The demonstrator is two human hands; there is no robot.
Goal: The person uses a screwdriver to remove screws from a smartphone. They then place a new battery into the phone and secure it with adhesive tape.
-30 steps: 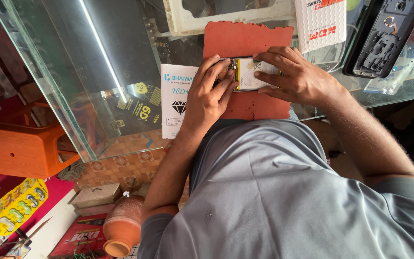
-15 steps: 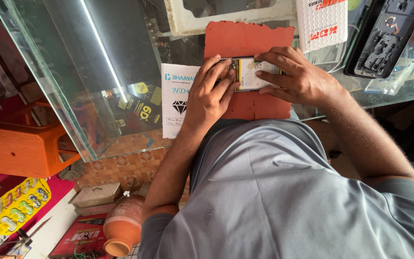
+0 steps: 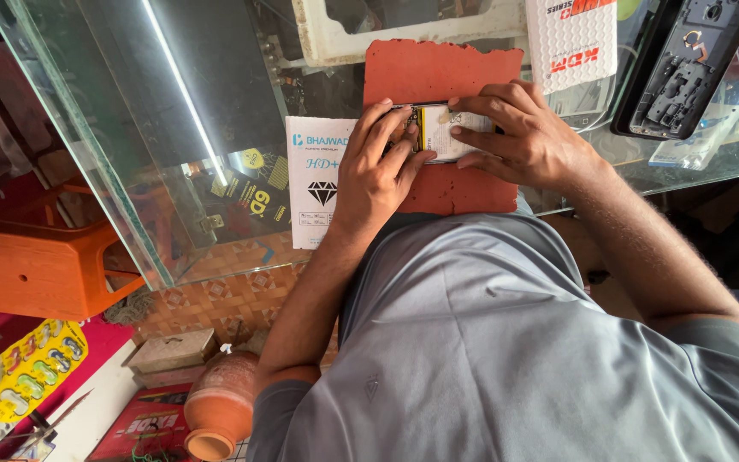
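Phone (image 3: 451, 133) lies crosswise on red mat (image 3: 438, 77), both hands (image 3: 378, 171) pressing.

The opened phone (image 3: 448, 133) lies flat on a red-orange work mat (image 3: 442, 73), its back cover off, showing a pale battery panel edged with yellow and a dark frame along the top. Most of it is hidden under fingers. It sits crosswise near the mat's middle. The mat is a rough-edged rectangle with a ragged top rim, resting on a glass counter top (image 3: 215, 103), beside a white printed packet.
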